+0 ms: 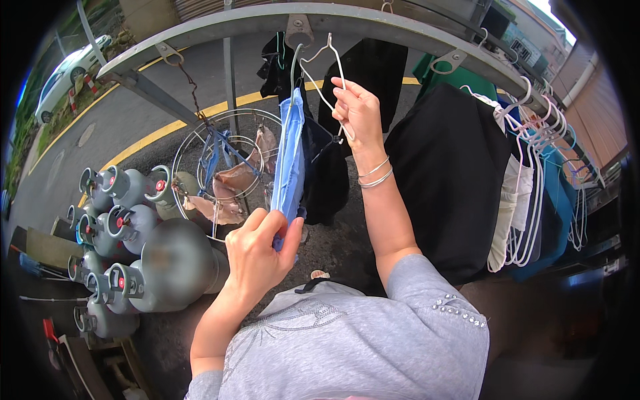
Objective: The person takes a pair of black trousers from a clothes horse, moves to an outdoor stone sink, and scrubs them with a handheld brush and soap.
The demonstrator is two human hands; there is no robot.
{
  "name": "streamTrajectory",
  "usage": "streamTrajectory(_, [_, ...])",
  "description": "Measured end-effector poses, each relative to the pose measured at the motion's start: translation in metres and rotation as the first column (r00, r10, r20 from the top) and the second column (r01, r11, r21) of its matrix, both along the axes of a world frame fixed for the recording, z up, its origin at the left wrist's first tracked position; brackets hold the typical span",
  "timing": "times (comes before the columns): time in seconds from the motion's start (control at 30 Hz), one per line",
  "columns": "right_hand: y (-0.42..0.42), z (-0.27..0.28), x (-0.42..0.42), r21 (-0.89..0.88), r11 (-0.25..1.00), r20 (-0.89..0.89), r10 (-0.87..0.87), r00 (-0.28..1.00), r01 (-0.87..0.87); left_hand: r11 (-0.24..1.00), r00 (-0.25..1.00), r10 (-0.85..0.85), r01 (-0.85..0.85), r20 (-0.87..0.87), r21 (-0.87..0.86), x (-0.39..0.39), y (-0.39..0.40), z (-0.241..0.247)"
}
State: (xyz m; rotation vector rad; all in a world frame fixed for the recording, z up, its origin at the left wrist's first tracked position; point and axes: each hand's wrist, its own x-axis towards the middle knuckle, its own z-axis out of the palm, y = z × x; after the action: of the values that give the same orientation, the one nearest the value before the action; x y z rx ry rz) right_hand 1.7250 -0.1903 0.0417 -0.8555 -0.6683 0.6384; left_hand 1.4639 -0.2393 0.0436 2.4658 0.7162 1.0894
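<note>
My left hand grips the lower end of a light blue cloth, fingers curled with the thumb on top. This cloth hangs folded and narrow on a pale wire hanger, whose hook reaches up to a metal ring plate under the rail. To the right, my right hand holds a second white wire hanger by its side, index finger extended along the wire. No cloth is on that hanger. Dark garments hang behind it.
A grey metal rail curves overhead. At left, a round wire drying rack carries small pink and blue garments. Several gas cylinders stand below. A large black cloth and several hangers crowd the right. A white car is beyond the road.
</note>
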Motion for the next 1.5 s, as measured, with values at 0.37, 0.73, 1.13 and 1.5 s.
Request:
streamTrajectory(0.37, [-0.024, -0.014, 0.061, 0.06, 0.988, -0.116, -0.135, 0.984, 0.143, 1.0, 1.0, -0.003, 0.003, 0.009, 0.009, -0.004, -0.001, 0.006])
streamTrajectory(0.73, [-0.088, 0.003, 0.054, -0.015, 0.945, 0.048, -0.324, 0.945, 0.325, 0.997, 0.996, -0.057, 0.054, 0.063, 0.056, -0.015, 0.011, 0.003])
streamTrajectory(1.13, [-0.109, 0.017, 0.075, -0.014, 0.992, 0.118, -0.12, 0.986, 0.123, 0.996, 0.992, -0.09, 0.089, 0.087, 0.023, -0.018, 0.019, 0.002])
streamTrajectory(1.5, [-0.088, 0.034, 0.076, 0.017, 0.993, 0.167, -0.116, 0.979, 0.114, 0.993, 0.99, -0.109, 0.105, 0.084, 0.051, -0.018, 0.023, 0.001])
